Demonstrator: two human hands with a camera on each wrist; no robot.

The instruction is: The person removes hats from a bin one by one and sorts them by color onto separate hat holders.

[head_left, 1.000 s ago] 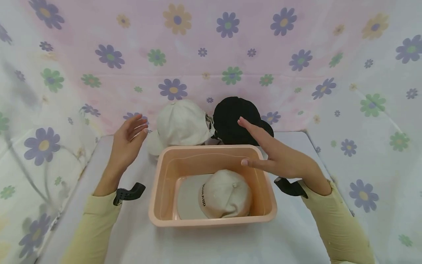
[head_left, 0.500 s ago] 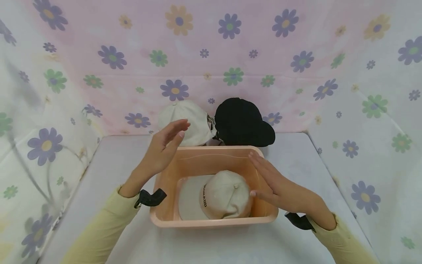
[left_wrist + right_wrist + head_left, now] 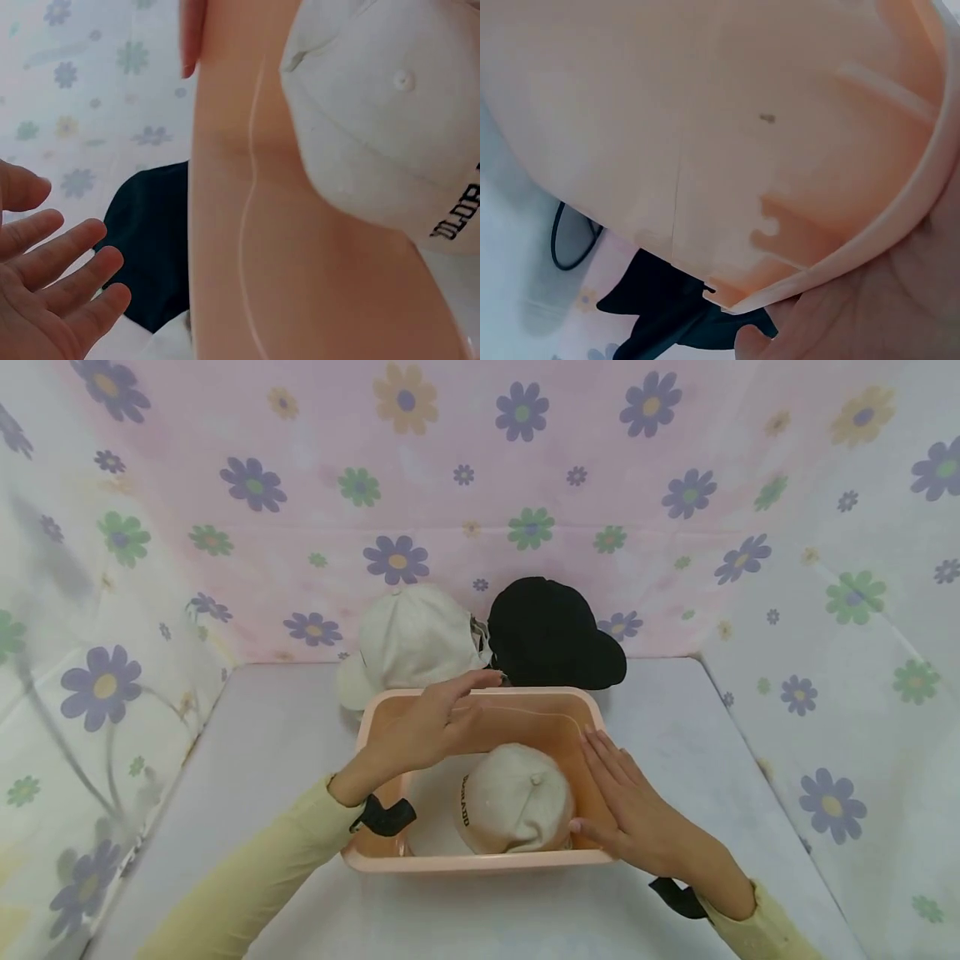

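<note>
A peach plastic basin [image 3: 480,862] stands on the white table, with a cream baseball cap [image 3: 517,797] lying in it, brim to the left and dark lettering on its front. My left hand [image 3: 423,727] hovers over the basin's left part, its fingers relaxed and holding nothing; the left wrist view shows its spread fingertips [image 3: 90,262] beside the basin wall. Across the basin's right rim lies my right hand [image 3: 641,818], fingers extended and thumb toward the cap. In the right wrist view that palm [image 3: 870,307] is against the rim.
Behind the basin sit a white cap [image 3: 420,639] and a black cap [image 3: 551,635], side by side. A flowered cloth [image 3: 480,460] forms the back and side walls around the table [image 3: 277,718]. A thin black loop [image 3: 574,244] shows beside the basin in the right wrist view.
My left hand has swept right, from left of the basin to over it. The right hand has come down and toward me onto the right rim. The caps and basin have stayed put.
</note>
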